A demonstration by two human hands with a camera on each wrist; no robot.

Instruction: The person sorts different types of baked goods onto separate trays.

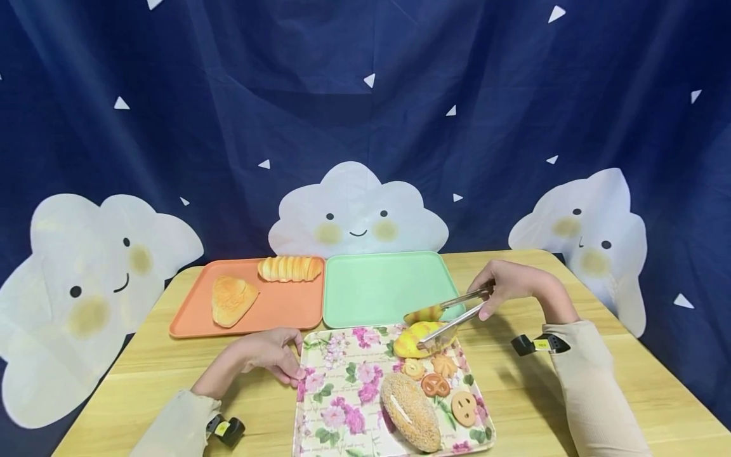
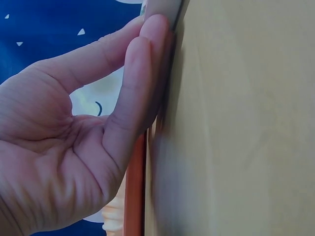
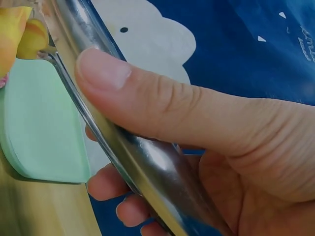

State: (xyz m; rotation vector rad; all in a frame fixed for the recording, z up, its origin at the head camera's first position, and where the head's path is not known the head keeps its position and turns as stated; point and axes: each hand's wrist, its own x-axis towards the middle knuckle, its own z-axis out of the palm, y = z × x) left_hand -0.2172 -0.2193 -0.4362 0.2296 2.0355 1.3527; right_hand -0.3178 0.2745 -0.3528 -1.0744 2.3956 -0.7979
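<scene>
My right hand (image 1: 511, 285) holds metal tongs (image 3: 162, 167), thumb on one arm and fingers curled behind the other. The tong tips stand on either side of a yellow bread roll (image 1: 411, 343) at the far right of the floral tray (image 1: 320, 438); whether the roll is lifted I cannot tell. My left hand (image 1: 274, 357) pinches the tray's left rim, thumb and fingertips meeting there in the left wrist view. On the tray lie a seeded oval bread (image 1: 408, 409), a pretzel cookie (image 1: 436, 384), a round cookie (image 1: 464, 408) and other small cookies (image 1: 443, 365).
Behind the floral tray, a green tray (image 1: 382, 285) adjoins an orange tray (image 1: 285, 314). The orange one bears a triangular bread (image 1: 233, 301) and a ridged bread roll (image 1: 289, 269). All stand on a wooden table (image 1: 143, 387) before a dark blue curtain (image 1: 228, 95).
</scene>
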